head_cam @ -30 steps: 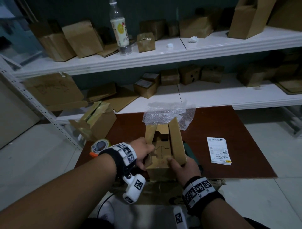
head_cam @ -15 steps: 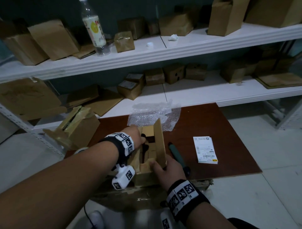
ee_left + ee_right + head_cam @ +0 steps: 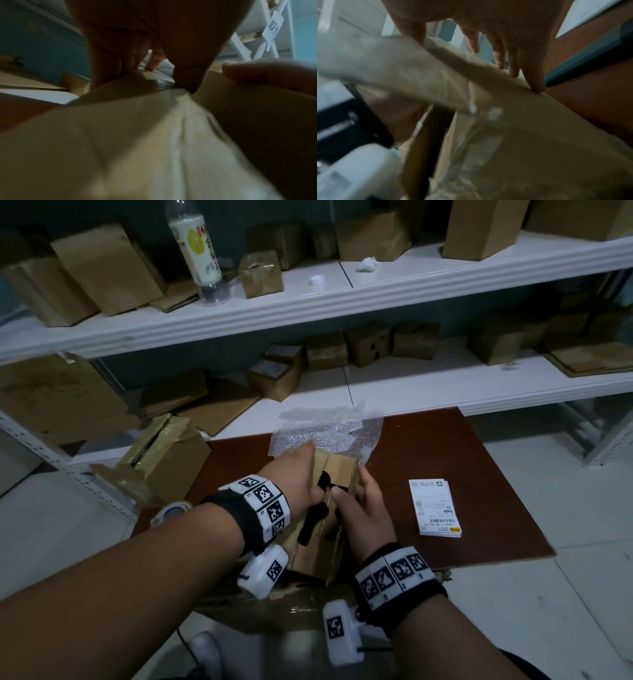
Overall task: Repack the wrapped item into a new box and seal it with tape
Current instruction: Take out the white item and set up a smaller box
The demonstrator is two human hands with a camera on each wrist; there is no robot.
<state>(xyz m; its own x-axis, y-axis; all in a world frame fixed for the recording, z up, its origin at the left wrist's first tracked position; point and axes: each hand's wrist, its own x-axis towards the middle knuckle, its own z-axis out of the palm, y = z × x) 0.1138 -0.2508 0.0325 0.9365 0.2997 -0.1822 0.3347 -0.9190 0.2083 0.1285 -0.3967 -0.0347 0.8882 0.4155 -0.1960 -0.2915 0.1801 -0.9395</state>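
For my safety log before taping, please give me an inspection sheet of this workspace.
Surface: brown board, bare at right.
Job's things: cardboard box, flaps not yet closed; bubble wrap behind it.
Clutter: label sheets; opened box at left.
Grippers: left hand and right hand both on the box flaps.
Cables: nothing seen.
Surroundings: white shelves with boxes and a bottle.

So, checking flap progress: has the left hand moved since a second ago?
Yes: the left hand went forward along the box, toward the bubble wrap.
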